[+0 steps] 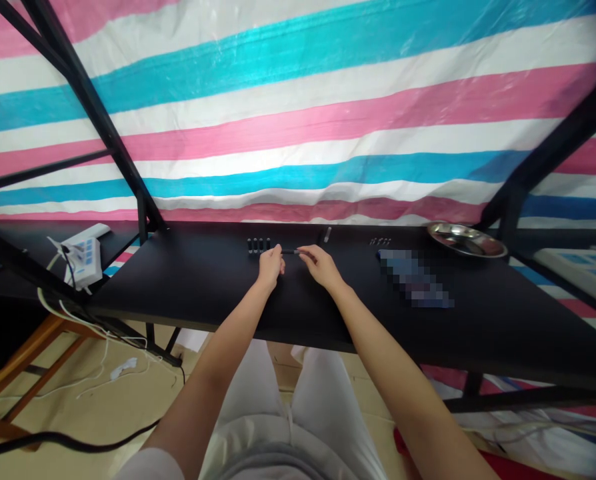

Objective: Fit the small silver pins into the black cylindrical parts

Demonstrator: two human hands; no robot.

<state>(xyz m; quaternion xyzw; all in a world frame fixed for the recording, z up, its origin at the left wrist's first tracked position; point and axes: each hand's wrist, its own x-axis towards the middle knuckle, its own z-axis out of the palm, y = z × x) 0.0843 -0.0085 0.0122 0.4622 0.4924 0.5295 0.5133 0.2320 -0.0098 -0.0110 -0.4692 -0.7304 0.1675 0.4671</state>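
A short, thin dark rod [290,252] stretches level between my two hands, just above the black table [203,280]. My left hand [271,265] is closed on its left end, and my right hand [322,265] pinches the right end between thumb and fingers. What kind of thing the rod is, I cannot make out. Just beyond my left hand stands a row of several small dark cylinders [259,245] with pale tops. One small pale cylinder [327,235] lies beyond my right hand. Farther right is a cluster of several tiny light-coloured pieces [381,241].
At the back right sits a round shiny metal dish [468,241]. A blurred-out rectangular object [415,279] lies in front of it. White power strips [84,260] and cables are on the left. Black metal posts [101,120] frame the table, with a striped sheet [298,120] behind.
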